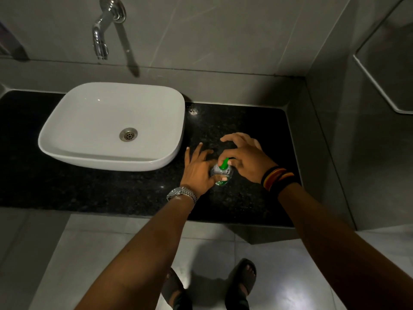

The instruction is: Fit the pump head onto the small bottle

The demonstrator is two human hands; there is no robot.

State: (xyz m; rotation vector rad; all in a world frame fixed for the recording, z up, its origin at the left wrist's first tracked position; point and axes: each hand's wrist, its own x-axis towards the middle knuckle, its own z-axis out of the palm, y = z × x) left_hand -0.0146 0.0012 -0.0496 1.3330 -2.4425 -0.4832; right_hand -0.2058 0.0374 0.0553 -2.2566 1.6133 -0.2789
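Note:
A small clear bottle with a green label stands on the black granite counter, right of the sink. A green pump head sits on top of the bottle. My left hand grips the bottle's side with thumb and lower fingers, its other fingers spread out. My right hand comes over the top and pinches the pump head, with the index and middle fingers lifted. The bottle's neck is hidden by my fingers.
A white basin with a metal drain stands on the counter's left half, under a chrome wall tap. Grey tiled walls close the back and right. The counter's front edge runs just below my wrists; my sandalled feet stand on the floor.

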